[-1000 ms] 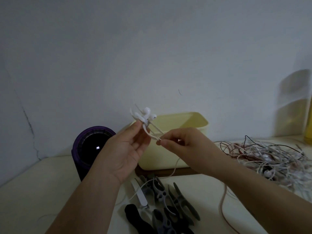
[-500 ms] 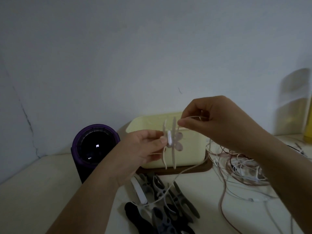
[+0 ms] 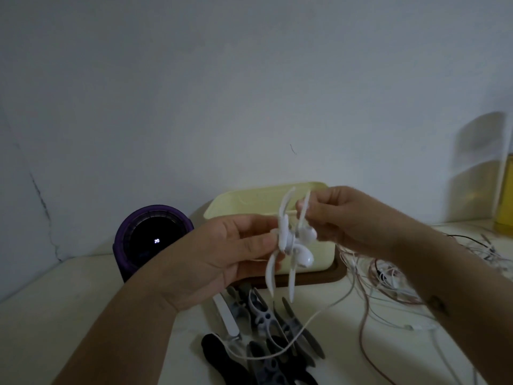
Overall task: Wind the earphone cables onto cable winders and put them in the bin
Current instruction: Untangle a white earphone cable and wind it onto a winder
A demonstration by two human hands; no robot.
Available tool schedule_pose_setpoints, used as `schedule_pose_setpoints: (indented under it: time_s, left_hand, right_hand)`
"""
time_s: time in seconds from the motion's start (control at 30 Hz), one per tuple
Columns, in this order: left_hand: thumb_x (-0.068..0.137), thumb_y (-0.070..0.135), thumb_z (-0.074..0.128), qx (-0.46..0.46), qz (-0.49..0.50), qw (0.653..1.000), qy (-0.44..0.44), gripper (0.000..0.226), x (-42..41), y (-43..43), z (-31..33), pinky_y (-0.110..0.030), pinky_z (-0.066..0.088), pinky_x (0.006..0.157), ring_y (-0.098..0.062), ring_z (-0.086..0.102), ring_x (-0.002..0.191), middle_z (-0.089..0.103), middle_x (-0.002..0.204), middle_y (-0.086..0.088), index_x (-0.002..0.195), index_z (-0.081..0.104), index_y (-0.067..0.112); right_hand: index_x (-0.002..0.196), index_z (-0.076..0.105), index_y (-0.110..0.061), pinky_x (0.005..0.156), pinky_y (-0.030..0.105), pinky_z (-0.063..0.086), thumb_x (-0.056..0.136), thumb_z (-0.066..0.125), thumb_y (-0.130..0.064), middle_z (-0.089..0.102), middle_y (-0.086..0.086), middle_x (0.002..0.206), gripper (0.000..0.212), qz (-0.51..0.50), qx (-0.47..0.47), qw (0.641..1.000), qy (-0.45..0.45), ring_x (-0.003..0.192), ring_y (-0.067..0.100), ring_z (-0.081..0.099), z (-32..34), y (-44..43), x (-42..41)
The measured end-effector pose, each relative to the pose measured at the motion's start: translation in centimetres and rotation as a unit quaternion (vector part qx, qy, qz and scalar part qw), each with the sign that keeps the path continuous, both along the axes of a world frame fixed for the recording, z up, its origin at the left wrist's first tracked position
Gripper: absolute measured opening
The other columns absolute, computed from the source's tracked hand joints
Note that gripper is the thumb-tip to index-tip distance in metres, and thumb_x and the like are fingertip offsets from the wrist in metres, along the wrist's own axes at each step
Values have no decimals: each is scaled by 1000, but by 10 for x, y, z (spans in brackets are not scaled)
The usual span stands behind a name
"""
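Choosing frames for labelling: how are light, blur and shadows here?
In the head view the light is dim and bluish, without glare; the right hand pinching the white earphone cable and the tangled pile of white and red cables are motion-blurred; the left hand gripping the white plastic cable winder is sharper; a soft shadow lies on the grey wall at right.

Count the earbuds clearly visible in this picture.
2: the upper earbud sits beside the right hand, the lower earbud just beneath it, both against the white cable winder the left hand holds. Others may hide in the cable pile.
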State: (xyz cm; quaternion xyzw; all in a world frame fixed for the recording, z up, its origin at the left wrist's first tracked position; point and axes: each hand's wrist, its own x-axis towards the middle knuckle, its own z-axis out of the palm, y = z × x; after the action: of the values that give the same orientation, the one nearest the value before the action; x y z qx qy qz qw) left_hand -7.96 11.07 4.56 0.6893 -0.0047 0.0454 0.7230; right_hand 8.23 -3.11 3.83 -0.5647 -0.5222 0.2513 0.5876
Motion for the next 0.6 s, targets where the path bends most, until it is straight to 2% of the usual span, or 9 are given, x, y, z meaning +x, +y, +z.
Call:
schedule_pose_setpoints:
  time_s: [0.07, 0.13, 0.2, 0.3, 0.4, 0.5, 0.6]
  left_hand:
    - [64, 24, 86, -50, -9, 998, -22, 42, 3, 2, -1, -24, 57, 72, -16, 71, 86, 73, 102, -11, 101, 76, 8]
    - [51, 26, 93, -127, 16, 990, -51, 60, 7, 5, -2, -26, 59, 71, -19, 71, 87, 72, 105, -15, 104, 74, 5]
    - [56, 21, 89, -210, 92, 971, -72, 51, 11, 7, -2, -30, 61, 69, -20, 72, 84, 71, 102, -17, 100, 74, 1]
    - [71, 15, 65, -270, 201, 937, -88, 28, 13, 7, -1, -29, 60, 74, -14, 72, 77, 72, 94, -9, 96, 71, 5]
    - [74, 15, 63, -254, 243, 931, -94, 24, 12, 15, -5, -28, 60, 74, -12, 72, 80, 74, 96, -7, 96, 70, 7]
    - [80, 17, 61, -173, 265, 945, -78, 20, 11, 18, -9, -28, 57, 81, -11, 69, 85, 75, 102, -3, 95, 73, 12]
    - [78, 21, 62, -73, 275, 956, -72, 18, 12, 15, -11, -26, 57, 76, -7, 68, 80, 76, 95, 1, 89, 76, 16]
  right_hand:
    - [87, 57, 12, 66, 32, 32, 83, 67, -34, 35, 17, 79, 47, 30, -10, 998, 46, 69, 25, 29, -11, 11, -5]
    - [87, 59, 6, 57, 24, 28, 86, 63, -35, 35, 12, 69, 41, 19, -4, 997, 74, 58, 21, 24, -18, 20, -15]
    - [80, 64, -5, 50, 20, 25, 87, 56, -38, 38, -2, 56, 34, -37, -5, 999, 22, 52, 12, 24, -21, 24, -24]
    - [81, 71, -20, 48, 19, 27, 95, 49, -37, 37, -13, 50, 32, -112, -24, 985, -130, 48, 9, 28, -15, 21, -35]
    - [90, 71, -24, 44, 13, 26, 96, 50, -33, 35, -11, 43, 24, -128, -42, 962, -237, 41, 6, 27, -3, 14, -45]
    - [93, 70, -23, 43, 12, 31, 96, 51, -29, 43, -15, 42, 20, -154, -47, 937, -310, 38, 5, 36, 6, 8, -50]
    - [88, 71, -21, 45, 12, 33, 94, 52, -32, 48, -17, 47, 23, -162, -48, 922, -349, 41, 4, 40, 13, 0, -53]
